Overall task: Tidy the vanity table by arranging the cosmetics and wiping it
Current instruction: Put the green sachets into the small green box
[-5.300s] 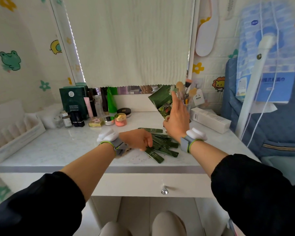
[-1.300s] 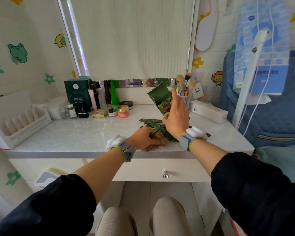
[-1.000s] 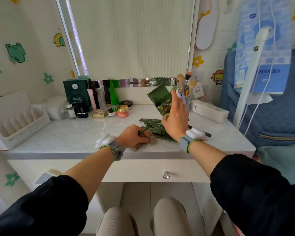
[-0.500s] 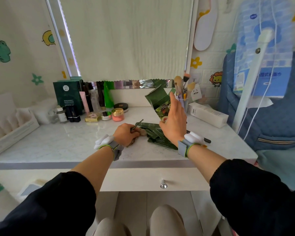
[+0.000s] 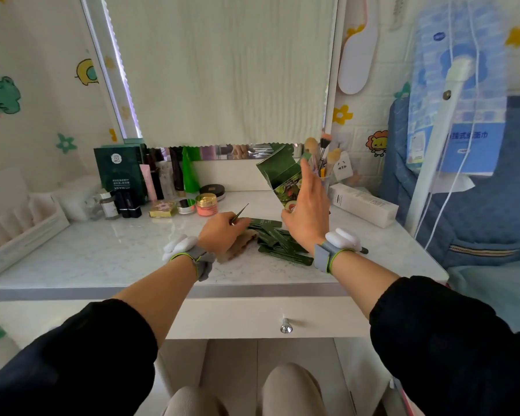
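Vanity top, marble-look, w/ green sachets strewn centre-right.
I see L hand pinching a thin pointed stick; R hand holding open green carton upright behind them; rear box reads "MASK".

Left hand low in pinching grip, right hand raised

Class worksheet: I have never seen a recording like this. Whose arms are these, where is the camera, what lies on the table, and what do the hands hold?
No machine here: a person wears one camera on the head, looking down at their own arms. The left hand pinches a thin dark stick; what it is I cannot tell. The right hand holds an open green box over the white table. Green sachets lie piled near the hands; jars stand at the back.
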`<state>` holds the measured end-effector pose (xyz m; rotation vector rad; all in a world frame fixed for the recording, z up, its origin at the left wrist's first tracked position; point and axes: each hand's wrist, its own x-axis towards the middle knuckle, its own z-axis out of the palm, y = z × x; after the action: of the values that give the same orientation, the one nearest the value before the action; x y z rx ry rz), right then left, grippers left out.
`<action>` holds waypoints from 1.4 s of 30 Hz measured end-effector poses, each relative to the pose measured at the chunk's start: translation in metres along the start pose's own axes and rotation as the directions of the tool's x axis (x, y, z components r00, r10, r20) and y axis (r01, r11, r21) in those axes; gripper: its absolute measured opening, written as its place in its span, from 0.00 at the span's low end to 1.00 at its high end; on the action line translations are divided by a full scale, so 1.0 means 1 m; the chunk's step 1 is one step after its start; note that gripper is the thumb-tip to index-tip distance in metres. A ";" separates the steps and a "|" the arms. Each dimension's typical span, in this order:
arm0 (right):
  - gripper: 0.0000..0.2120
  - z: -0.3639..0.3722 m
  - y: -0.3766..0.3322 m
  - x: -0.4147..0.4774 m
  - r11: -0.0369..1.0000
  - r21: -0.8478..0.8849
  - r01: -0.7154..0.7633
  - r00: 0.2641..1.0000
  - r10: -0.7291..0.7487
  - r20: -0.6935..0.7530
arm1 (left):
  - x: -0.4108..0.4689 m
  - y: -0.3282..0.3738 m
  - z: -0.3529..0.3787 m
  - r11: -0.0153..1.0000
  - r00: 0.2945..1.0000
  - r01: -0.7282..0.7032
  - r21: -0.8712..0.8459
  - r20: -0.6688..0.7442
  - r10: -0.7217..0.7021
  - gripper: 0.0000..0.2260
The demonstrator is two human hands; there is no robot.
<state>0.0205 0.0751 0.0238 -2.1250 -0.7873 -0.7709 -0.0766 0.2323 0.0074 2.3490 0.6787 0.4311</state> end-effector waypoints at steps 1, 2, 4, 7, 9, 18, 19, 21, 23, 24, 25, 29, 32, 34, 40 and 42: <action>0.48 0.000 0.001 0.002 1.000 0.003 0.001 1.000 -0.001 -0.001 | 0.003 0.002 0.000 0.997 0.999 -0.039 0.062 -0.028 0.041 0.15; 0.48 0.001 0.000 0.002 1.000 0.009 0.001 1.000 -0.001 0.004 | 0.005 0.002 0.001 0.990 0.997 -0.067 0.121 -0.041 0.073 0.14; 0.49 0.002 0.002 0.006 1.000 0.012 0.002 1.000 -0.002 0.008 | 0.015 0.006 0.003 0.963 0.989 -0.122 0.241 -0.047 0.138 0.13; 0.50 0.005 0.007 0.014 1.000 0.015 0.006 1.000 -0.006 -0.003 | 0.030 0.010 0.007 0.901 0.974 -0.217 0.377 0.028 0.223 0.12; 0.50 0.009 0.010 0.019 1.000 0.019 0.009 1.000 -0.008 -0.009 | 0.042 0.012 0.012 0.869 0.965 -0.264 0.418 0.103 0.243 0.12; 0.51 0.030 0.021 0.036 0.999 0.045 0.006 1.000 -0.006 -0.005 | 0.073 0.024 0.020 0.847 0.918 -0.312 0.431 0.365 0.153 0.20; 0.51 0.032 0.022 0.036 0.999 0.048 0.006 1.000 -0.006 -0.004 | 0.075 0.025 0.020 0.840 0.912 -0.318 0.440 0.385 0.144 0.19; 0.51 0.035 0.023 0.036 0.998 0.066 0.005 1.000 -0.005 -0.003 | 0.080 0.026 0.020 0.814 0.901 -0.342 0.470 0.410 0.142 0.19; 0.51 0.037 0.024 0.036 0.996 0.085 0.001 1.000 -0.001 0.007 | 0.082 0.028 0.019 0.805 0.896 -0.355 0.476 0.420 0.146 0.17; 0.51 0.038 0.024 0.036 0.996 0.090 -0.005 1.000 0.004 0.015 | 0.084 0.028 0.019 0.811 0.894 -0.354 0.466 0.424 0.147 0.17; 0.50 0.038 0.024 0.036 0.996 0.090 -0.012 1.000 0.010 0.026 | 0.085 0.028 0.020 0.817 0.892 -0.353 0.457 0.427 0.147 0.16; 0.50 0.039 0.025 0.038 0.995 0.099 -0.024 0.999 0.020 0.045 | 0.085 0.030 0.021 0.820 0.887 -0.360 0.446 0.436 0.152 0.14; 0.51 0.039 0.027 0.039 0.995 0.103 -0.012 1.000 0.012 0.001 | 0.085 0.034 0.022 0.810 0.886 -0.370 0.455 0.436 0.159 0.15; 0.51 0.039 0.029 0.039 0.994 0.110 -0.011 1.000 0.012 -0.010 | 0.084 0.035 0.023 0.812 0.886 -0.370 0.451 0.434 0.163 0.15; 0.52 0.036 0.031 0.039 0.995 0.099 -0.004 0.999 0.008 -0.039 | 0.077 0.032 0.024 0.849 0.911 -0.324 0.419 0.378 0.161 0.12; 0.52 0.035 0.031 0.038 0.995 0.098 -0.008 0.999 0.013 -0.047 | 0.074 0.031 0.022 0.861 0.925 -0.300 0.411 0.346 0.157 0.12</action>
<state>0.0769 0.0962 0.0192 -2.0155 -0.7722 -0.7594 0.0050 0.2436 0.0210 2.8815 0.3754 -0.0040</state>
